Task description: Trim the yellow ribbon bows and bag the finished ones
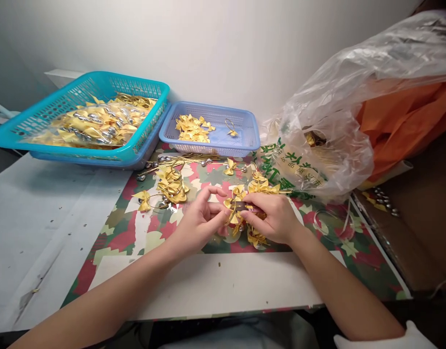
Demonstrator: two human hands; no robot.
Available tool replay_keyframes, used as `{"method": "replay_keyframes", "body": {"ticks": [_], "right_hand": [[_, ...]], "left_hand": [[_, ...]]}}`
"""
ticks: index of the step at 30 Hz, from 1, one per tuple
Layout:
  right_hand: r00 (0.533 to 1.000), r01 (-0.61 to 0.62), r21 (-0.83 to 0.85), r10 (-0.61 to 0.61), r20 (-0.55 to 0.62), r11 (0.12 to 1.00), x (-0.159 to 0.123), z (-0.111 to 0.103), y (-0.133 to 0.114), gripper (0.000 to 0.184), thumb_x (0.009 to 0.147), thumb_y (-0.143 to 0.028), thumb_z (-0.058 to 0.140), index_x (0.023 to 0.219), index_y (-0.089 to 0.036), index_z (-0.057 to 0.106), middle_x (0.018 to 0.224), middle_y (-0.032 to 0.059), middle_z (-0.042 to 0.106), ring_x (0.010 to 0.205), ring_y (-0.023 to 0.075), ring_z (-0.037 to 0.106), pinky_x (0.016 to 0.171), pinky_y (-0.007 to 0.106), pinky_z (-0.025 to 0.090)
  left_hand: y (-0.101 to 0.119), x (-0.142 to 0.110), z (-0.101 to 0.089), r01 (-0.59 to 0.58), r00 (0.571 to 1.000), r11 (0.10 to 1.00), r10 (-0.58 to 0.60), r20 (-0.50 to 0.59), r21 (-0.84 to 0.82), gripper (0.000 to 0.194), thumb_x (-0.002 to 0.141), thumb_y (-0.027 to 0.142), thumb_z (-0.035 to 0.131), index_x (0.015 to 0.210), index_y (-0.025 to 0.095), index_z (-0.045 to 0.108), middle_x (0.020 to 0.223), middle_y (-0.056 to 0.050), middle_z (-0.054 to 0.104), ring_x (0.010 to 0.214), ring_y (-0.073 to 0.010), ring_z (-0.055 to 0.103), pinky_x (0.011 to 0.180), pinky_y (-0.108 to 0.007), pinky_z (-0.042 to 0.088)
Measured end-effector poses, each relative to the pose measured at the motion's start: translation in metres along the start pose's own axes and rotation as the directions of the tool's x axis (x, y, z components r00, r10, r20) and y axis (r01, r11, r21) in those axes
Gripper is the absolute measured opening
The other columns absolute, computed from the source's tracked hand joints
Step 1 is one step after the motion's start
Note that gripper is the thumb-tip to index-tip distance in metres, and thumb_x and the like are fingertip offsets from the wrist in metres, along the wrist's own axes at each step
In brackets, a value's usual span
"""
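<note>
Thumb and finger of my left hand (203, 215) pinch a gold ribbon bow (228, 207) with a thin gold wire loop. My right hand (272, 215) is closed on a small dark flat piece (240, 206), which reaches to the bow; most of it is covered by the fingers, and its kind I cannot make out. More gold bows (257, 236) lie under and around my right hand. Left of my hands rests a pile of gold bows with wire loops (172, 184). A single bow (230, 167) with silver beads lies behind my hands.
At the back left a turquoise basket (164, 89) holds bagged bows and silver beads. A blue basket (210, 107) with loose bows stands beside it. To the right are a clear plastic bag (332, 145) and orange material (408, 121). White paper (215, 281) covers the table's front.
</note>
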State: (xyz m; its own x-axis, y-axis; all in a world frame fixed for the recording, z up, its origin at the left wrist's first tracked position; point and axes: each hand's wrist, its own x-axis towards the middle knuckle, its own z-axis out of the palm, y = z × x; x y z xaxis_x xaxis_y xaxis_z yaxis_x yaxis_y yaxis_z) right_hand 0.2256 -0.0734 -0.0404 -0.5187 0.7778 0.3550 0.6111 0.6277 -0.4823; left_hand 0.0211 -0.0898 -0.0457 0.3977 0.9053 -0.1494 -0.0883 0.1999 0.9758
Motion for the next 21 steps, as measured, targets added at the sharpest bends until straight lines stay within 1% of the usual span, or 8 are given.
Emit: {"method": "replay_keyframes", "body": {"ticks": [7, 10, 17, 21], "right_hand": [[1.000, 0.014, 0.003, -0.014, 0.012, 1.000, 0.0003, -0.0016, 0.0006, 0.026, 0.091, -0.039, 0.053, 0.083, -0.017, 0.066, 0.064, 0.0009, 0.061, 0.056, 0.0120, 0.049, 0.057, 0.024, 0.033], [1.000, -0.016, 0.016, 0.016, 0.021, 1.000, 0.0007, -0.0006, -0.0008, 0.026, 0.091, -0.037, 0.053, 0.080, -0.017, 0.065, 0.062, -0.0004, 0.058, 0.055, 0.0108, 0.047, 0.056, 0.023, 0.030], [0.995, -0.093, 0.039, 0.091, 0.044, 0.995, 0.0014, 0.0013, -0.0041, 0.026, 0.089, -0.035, 0.054, 0.070, -0.018, 0.060, 0.056, -0.0026, 0.051, 0.052, 0.0098, 0.042, 0.054, 0.023, 0.027], [0.992, -0.114, 0.044, 0.111, 0.054, 0.993, 0.0019, 0.0020, -0.0051, 0.028, 0.089, -0.034, 0.054, 0.066, -0.018, 0.058, 0.056, -0.0028, 0.051, 0.052, 0.0093, 0.042, 0.054, 0.023, 0.026]], "left_hand": [[-0.0017, -0.0006, -0.0003, -0.007, 1.000, 1.000, 0.007, 0.013, 0.025, 0.032, 0.089, 0.039, 0.061, 0.103, 0.024, 0.037, 0.060, 0.007, 0.059, 0.052, -0.0111, 0.059, 0.053, -0.021, 0.047], [-0.0010, -0.0013, 0.0003, -0.007, 1.000, 1.000, 0.007, 0.012, 0.030, 0.030, 0.089, 0.037, 0.060, 0.104, 0.024, 0.036, 0.063, 0.007, 0.061, 0.053, -0.0102, 0.059, 0.052, -0.020, 0.047], [0.0001, -0.0007, 0.0015, 0.004, 1.000, 1.000, -0.004, -0.008, 0.017, 0.031, 0.088, 0.037, 0.061, 0.103, 0.024, 0.038, 0.062, 0.007, 0.059, 0.053, -0.0099, 0.059, 0.053, -0.020, 0.048], [0.0008, -0.0004, 0.0018, 0.017, 1.000, 1.000, -0.016, -0.021, 0.022, 0.032, 0.087, 0.037, 0.063, 0.102, 0.024, 0.039, 0.061, 0.007, 0.059, 0.052, -0.0099, 0.059, 0.050, -0.019, 0.045]]}}
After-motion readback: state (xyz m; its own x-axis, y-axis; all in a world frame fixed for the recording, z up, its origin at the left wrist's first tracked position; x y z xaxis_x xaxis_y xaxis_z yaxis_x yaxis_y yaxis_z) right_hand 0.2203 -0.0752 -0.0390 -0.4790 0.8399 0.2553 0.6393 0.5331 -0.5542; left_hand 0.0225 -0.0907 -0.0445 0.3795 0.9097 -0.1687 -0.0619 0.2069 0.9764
